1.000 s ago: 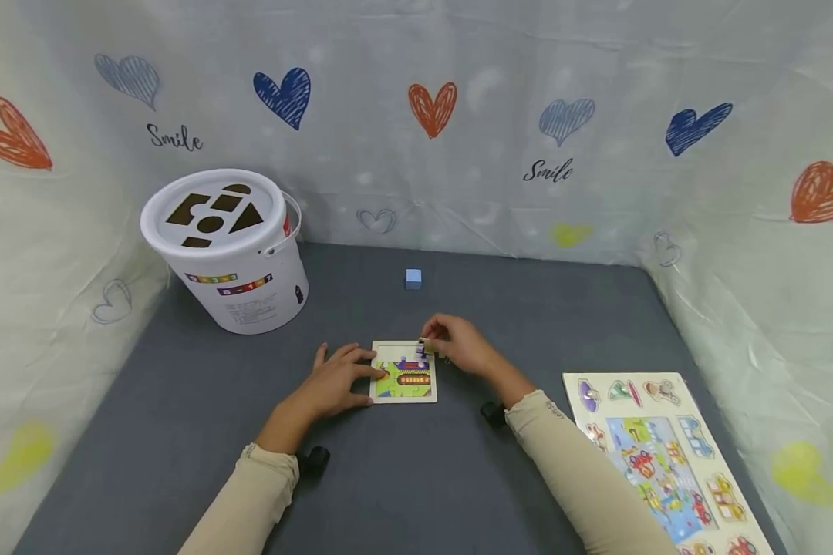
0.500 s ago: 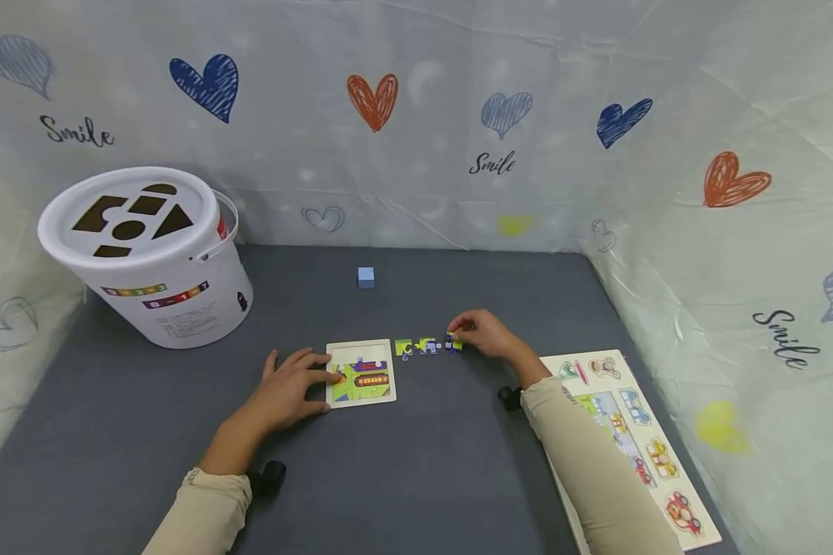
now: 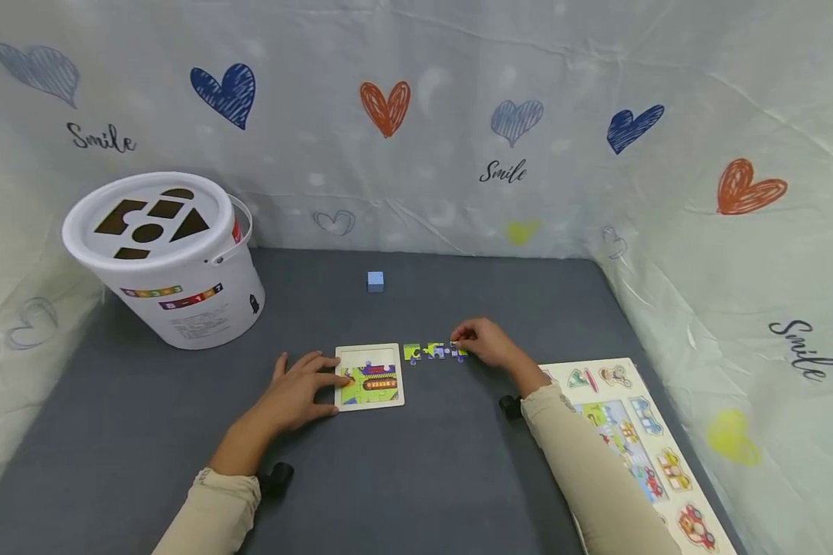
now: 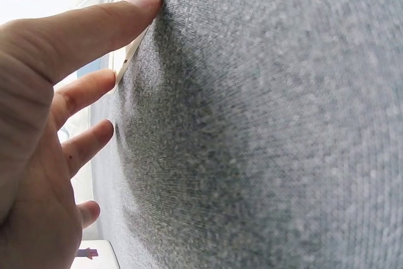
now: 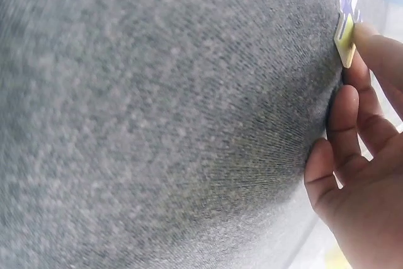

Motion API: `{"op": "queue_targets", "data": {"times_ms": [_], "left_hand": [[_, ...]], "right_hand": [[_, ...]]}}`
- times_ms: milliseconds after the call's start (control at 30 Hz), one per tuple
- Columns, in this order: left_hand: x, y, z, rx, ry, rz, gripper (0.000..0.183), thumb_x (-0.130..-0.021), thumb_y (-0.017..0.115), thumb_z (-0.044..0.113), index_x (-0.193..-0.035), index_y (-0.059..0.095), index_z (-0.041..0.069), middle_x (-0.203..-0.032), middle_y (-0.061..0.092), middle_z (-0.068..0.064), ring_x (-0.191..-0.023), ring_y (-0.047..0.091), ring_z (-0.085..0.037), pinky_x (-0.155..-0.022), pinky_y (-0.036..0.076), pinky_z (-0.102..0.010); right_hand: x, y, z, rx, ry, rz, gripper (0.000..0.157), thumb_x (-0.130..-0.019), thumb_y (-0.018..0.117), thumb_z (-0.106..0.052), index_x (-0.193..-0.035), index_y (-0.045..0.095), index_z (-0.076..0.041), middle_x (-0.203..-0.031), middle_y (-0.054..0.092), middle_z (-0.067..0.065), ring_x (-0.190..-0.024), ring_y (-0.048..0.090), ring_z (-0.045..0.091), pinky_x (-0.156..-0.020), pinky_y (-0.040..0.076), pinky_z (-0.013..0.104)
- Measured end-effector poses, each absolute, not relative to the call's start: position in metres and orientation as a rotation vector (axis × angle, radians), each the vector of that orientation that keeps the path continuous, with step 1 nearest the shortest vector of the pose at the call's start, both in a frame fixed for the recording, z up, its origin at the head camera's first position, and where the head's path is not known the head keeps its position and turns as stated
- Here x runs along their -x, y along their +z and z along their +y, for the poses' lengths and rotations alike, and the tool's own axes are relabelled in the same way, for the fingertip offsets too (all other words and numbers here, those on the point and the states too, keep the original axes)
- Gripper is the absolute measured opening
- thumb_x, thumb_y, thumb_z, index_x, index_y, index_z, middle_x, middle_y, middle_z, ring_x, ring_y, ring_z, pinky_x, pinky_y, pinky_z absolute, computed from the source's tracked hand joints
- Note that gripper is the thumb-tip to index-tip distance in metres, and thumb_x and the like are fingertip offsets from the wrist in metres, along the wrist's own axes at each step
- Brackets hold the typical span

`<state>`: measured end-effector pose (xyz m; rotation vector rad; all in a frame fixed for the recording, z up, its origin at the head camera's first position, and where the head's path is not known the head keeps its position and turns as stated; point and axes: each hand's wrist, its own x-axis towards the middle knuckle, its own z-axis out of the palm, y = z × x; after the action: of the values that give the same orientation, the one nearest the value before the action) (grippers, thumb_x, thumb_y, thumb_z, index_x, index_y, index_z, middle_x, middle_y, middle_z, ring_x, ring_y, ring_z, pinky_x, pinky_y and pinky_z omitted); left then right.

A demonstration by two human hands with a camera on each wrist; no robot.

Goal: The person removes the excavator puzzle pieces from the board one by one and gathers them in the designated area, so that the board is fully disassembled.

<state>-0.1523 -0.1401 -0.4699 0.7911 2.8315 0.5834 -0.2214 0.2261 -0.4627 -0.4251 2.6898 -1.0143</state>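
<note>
Two bare hands work at the near middle of the grey desk (image 3: 416, 486): the right hand (image 3: 484, 343) pinches a yellow-green and purple puzzle piece (image 3: 460, 352) between thumb and forefinger, its other fingers bent beneath, while the left hand (image 3: 293, 395) is spread, grasping nothing, its thumb and forefinger touching the left side of a small puzzle tray (image 3: 366, 349). From the right wrist view, with the piece close to the picture's edge, I cannot tell whether it lies flat on the desk. That piece ends a short row to the right of the tray, after a green piece (image 3: 412, 351) just beside the rim and a green and lilac piece (image 3: 435, 351) between the two. Inside the tray, joined pieces showing a tracked vehicle (image 3: 379, 381) fill the lower part, and the pale upper strip is bare. To the far left stands a white bucket (image 3: 201, 324), upright, its lid (image 3: 111, 231) cut with dark shaped openings; the contents are hidden. A small blue block (image 3: 376, 282) sits beyond the tray, well apart from both hands. At the right, a larger puzzle board (image 3: 630, 388) with pictured pieces in it is partly covered by the right sleeve (image 3: 597, 478). Behind everything hangs a pale sheet (image 3: 430, 193) printed with hearts.
</note>
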Motion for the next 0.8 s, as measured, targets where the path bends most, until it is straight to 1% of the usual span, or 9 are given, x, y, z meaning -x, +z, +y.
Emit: {"op": "queue_targets", "data": {"times_ms": [200, 300, 367, 433, 533, 600, 700, 800], "left_hand": [[0.149, -0.468, -0.141, -0.755, 0.569, 2.815, 0.047, -0.08, 0.08, 0.03, -0.125, 0.068, 0.023, -0.143, 0.049, -0.007, -0.141, 0.031, -0.036, -0.106, 0.006, -0.075], [0.151, -0.466, -0.135, -0.746, 0.563, 2.817, 0.047, -0.08, 0.08, 0.031, -0.125, 0.068, 0.025, -0.144, 0.049, -0.005, -0.141, 0.031, -0.035, -0.108, 0.005, -0.073], [0.153, -0.464, -0.132, -0.753, 0.548, 2.816, 0.047, -0.08, 0.08, 0.032, -0.125, 0.067, 0.026, -0.144, 0.049, -0.004, -0.142, 0.031, -0.033, -0.108, 0.005, -0.073], [0.156, -0.463, -0.129, -0.755, 0.531, 2.815, 0.047, -0.081, 0.079, 0.033, -0.126, 0.066, 0.027, -0.145, 0.048, -0.003, -0.142, 0.031, -0.032, -0.109, 0.005, -0.072], [0.157, -0.461, -0.127, -0.756, 0.507, 2.813, 0.046, -0.082, 0.078, 0.034, -0.125, 0.066, 0.027, -0.145, 0.048, -0.002, -0.142, 0.03, -0.031, -0.11, 0.005, -0.072], [0.156, -0.46, -0.129, -0.75, 0.496, 2.819, 0.044, -0.082, 0.078, 0.033, -0.124, 0.066, 0.027, -0.145, 0.048, -0.002, -0.142, 0.03, -0.032, -0.109, 0.006, -0.072], [0.153, -0.459, -0.132, -0.749, 0.487, 2.829, 0.042, -0.082, 0.078, 0.033, -0.122, 0.066, 0.027, -0.145, 0.048, -0.003, -0.142, 0.03, -0.033, -0.109, 0.008, -0.073], [0.15, -0.461, -0.136, -0.75, 0.471, 2.83, 0.04, -0.083, 0.077, 0.033, -0.121, 0.066, 0.029, -0.146, 0.047, -0.003, -0.142, 0.03, -0.034, -0.109, 0.009, -0.073]], "right_hand": [[0.22, -0.465, 0.222, 0.412, -1.051, 2.7, 0.012, -0.093, 0.063, -0.005, -0.102, 0.069, 0.0, -0.096, 0.067, 0.013, -0.083, 0.06, 0.02, -0.072, 0.049, 0.033], [0.218, -0.457, 0.215, 0.361, -1.076, 2.723, 0.014, -0.095, 0.061, -0.009, -0.106, 0.068, -0.002, -0.099, 0.067, 0.011, -0.082, 0.06, 0.02, -0.07, 0.049, 0.032], [0.214, -0.452, 0.201, 0.352, -1.08, 2.743, 0.016, -0.096, 0.06, -0.011, -0.108, 0.068, -0.004, -0.102, 0.066, 0.01, -0.084, 0.061, 0.02, -0.07, 0.049, 0.034], [0.209, -0.446, 0.181, 0.442, -1.034, 2.761, 0.017, -0.097, 0.06, -0.013, -0.109, 0.069, -0.005, -0.104, 0.066, 0.009, -0.086, 0.061, 0.02, -0.072, 0.05, 0.035], [0.203, -0.441, 0.142, 0.696, -0.874, 2.76, 0.018, -0.096, 0.061, -0.014, -0.11, 0.071, -0.007, -0.105, 0.067, 0.007, -0.093, 0.061, 0.021, -0.08, 0.05, 0.04], [0.201, -0.445, 0.117, 0.868, -0.751, 2.748, 0.02, -0.095, 0.063, -0.014, -0.112, 0.071, -0.01, -0.106, 0.068, 0.005, -0.097, 0.061, 0.022, -0.085, 0.048, 0.043], [0.199, -0.451, 0.091, 1.009, -0.623, 2.73, 0.023, -0.093, 0.065, -0.015, -0.116, 0.071, -0.013, -0.107, 0.067, 0.004, -0.101, 0.059, 0.025, -0.085, 0.046, 0.046], [0.197, -0.454, 0.079, 1.046, -0.576, 2.706, 0.026, -0.092, 0.067, -0.015, -0.117, 0.071, -0.015, -0.108, 0.065, 0.004, -0.101, 0.057, 0.025, -0.082, 0.043, 0.043]]}}
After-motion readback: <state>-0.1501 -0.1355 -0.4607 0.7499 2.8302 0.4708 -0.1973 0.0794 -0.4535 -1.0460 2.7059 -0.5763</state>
